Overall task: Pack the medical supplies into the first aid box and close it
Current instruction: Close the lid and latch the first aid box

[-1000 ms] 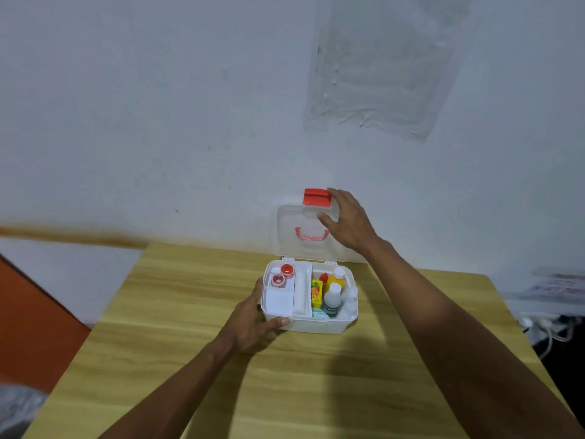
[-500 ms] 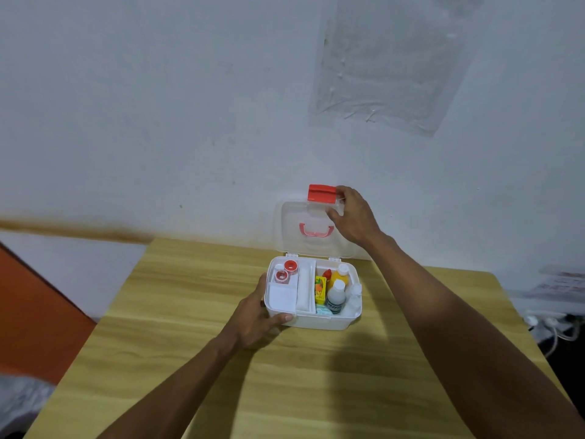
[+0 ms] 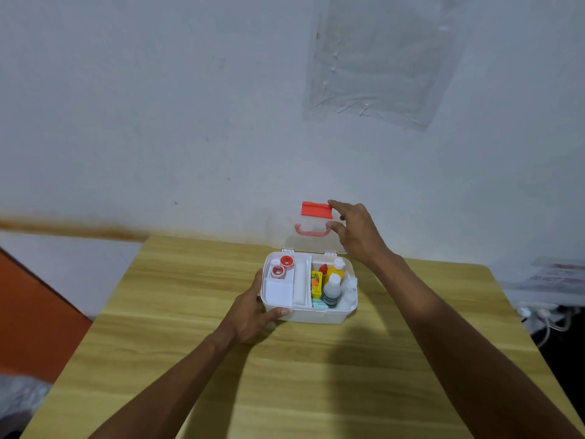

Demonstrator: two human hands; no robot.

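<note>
At the far middle of the wooden table [image 3: 190,359], close to the white wall, I see the first aid box [image 3: 316,314] standing open. Its clear lid [image 3: 281,236] is raised upright on the rear hinges. The red latch [image 3: 316,208] is at the lid's top edge and the red handle [image 3: 311,231] just below it.

My left hand [image 3: 253,312] has its grip clamped on the box's front-left corner, thumb along the front wall and fingers up the left side.

My right hand [image 3: 354,232] has its grip closed on the lid's upper right corner. The forefinger lies over the top edge, touching the latch's right end, and the thumb is on the front face by the handle.

Inside, the left tray holds two red-rimmed tape rolls [image 3: 281,266] and a white pad [image 3: 278,291]. The right compartment holds a yellow carton [image 3: 316,282], an orange bottle [image 3: 336,270] and a white bottle [image 3: 332,291], all upright and packed close together.

A plastic sheet [image 3: 380,64] is taped to the wall above.
</note>
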